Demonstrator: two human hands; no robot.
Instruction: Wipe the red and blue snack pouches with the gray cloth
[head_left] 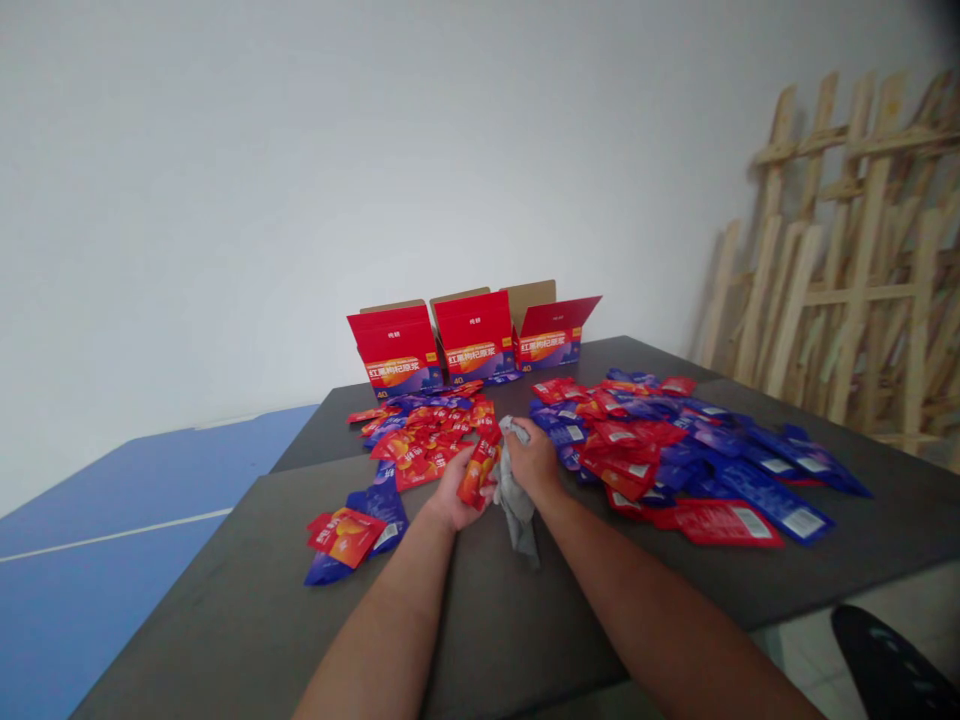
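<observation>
My left hand (455, 496) is palm up at the middle of the dark grey table (247, 600) and closes on a small red sachet (477, 475). My right hand (533, 461) sits just beside it, gripping a crumpled grey cloth (516, 505) that hangs down onto the tabletop. Scattered red sachets (424, 445) lie in a pile beyond my left hand. A larger spread of red and blue packets (675, 465) lies to the right of my right hand. Several red and blue packets (356, 540) lie apart at the left.
Three open red cartons (472, 340) with cardboard flaps stand at the far edge of the table. A blue table (112, 560) adjoins on the left. A wooden lattice fence (847, 260) leans on the white wall at the right. A black object (889, 665) sits low at the bottom right.
</observation>
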